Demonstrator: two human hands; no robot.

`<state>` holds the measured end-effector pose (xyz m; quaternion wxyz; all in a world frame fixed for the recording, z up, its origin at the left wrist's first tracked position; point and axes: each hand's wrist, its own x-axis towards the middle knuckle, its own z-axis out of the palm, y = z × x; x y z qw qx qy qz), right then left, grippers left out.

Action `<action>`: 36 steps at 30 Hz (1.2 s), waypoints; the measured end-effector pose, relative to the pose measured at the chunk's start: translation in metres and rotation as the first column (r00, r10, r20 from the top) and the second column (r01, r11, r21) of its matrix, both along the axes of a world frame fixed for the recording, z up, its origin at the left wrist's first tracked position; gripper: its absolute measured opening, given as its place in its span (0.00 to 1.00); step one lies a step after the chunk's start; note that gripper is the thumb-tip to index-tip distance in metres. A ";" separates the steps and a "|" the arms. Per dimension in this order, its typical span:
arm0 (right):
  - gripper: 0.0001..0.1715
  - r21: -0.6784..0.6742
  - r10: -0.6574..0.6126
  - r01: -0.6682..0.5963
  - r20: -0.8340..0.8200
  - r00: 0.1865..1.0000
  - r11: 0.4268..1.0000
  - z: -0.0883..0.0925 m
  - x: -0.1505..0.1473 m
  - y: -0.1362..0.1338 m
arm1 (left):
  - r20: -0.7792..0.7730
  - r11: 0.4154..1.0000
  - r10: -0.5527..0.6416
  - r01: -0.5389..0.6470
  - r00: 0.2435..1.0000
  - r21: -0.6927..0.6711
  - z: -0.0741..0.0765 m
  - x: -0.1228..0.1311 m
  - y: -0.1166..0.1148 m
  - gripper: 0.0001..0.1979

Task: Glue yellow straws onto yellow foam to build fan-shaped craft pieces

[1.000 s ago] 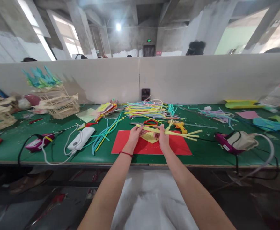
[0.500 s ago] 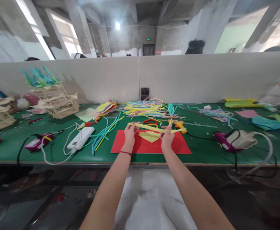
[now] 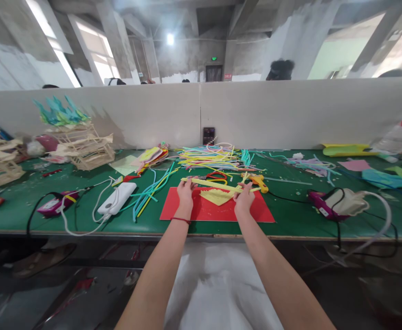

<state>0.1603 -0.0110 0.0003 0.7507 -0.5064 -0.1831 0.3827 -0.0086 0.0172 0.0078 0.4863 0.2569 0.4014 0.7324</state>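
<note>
A long yellow strip (image 3: 214, 184) stretches between my two hands above a red board (image 3: 173, 206). My left hand (image 3: 186, 195) pinches its left end. Toward its right end, my right hand (image 3: 244, 198) grips it with closed fingers. Below the strip, a yellow textured piece with a pointed lower edge (image 3: 218, 197) lies on the board. Just behind the board are orange-handled scissors (image 3: 216, 176) and a yellow-orange glue gun (image 3: 260, 182), partly hidden behind the strip and my right hand.
A pile of coloured strips (image 3: 208, 158) lies at the back of the green table (image 3: 290, 220). Loose blue and yellow strips (image 3: 153, 192) and a white power strip (image 3: 116, 199) are at left. Purple devices with cords stand on both sides; a light partition (image 3: 135, 114) rises behind.
My right hand has shifted slightly right along the yellow strip, so less of its right end sticks out. My left hand still pinches the left end. The view has shifted a little.
</note>
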 end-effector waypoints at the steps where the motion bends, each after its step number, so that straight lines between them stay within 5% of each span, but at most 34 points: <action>1: 0.34 -0.012 0.014 -0.014 -0.016 1.000 1.000 0.000 0.002 0.001 | -0.022 1.000 -0.003 0.003 1.000 0.007 0.001 0.000 -0.001 0.08; 12: 0.27 -0.046 0.209 -0.215 -0.103 0.972 0.976 0.008 0.020 0.017 | -0.116 0.992 0.111 -0.117 0.987 -0.042 -0.003 -0.001 0.000 0.11; 17: 0.19 -0.124 0.299 -0.279 0.200 0.933 0.952 0.015 0.029 0.036 | -0.047 0.982 0.176 -0.179 0.983 -0.057 -0.001 -0.003 0.003 0.11; 23: 0.13 -0.276 0.210 -0.040 0.619 0.757 0.960 0.019 0.094 0.033 | 0.020 0.989 0.146 -0.145 0.989 -0.038 0.000 0.000 0.004 0.11; 26: 0.17 -0.443 0.376 0.200 0.877 0.301 0.874 0.014 0.127 0.026 | -0.019 0.991 0.126 -0.126 0.992 -0.038 -0.002 0.001 0.003 0.10; 28: 0.21 -0.552 0.529 0.284 0.834 0.158 0.784 0.009 0.139 0.024 | -0.074 0.993 0.107 -0.110 0.992 -0.044 -0.002 0.002 0.003 0.09; 31: 0.22 -0.633 0.630 0.292 0.768 0.119 0.717 0.003 0.142 0.024 | -0.163 0.996 0.076 -0.083 0.984 -0.036 -0.003 0.002 0.002 0.09; 36: 0.18 -0.566 0.553 0.295 0.822 0.135 0.770 0.001 0.137 0.021 | -0.197 0.996 0.061 -0.071 0.978 -0.045 -0.005 0.002 0.003 0.09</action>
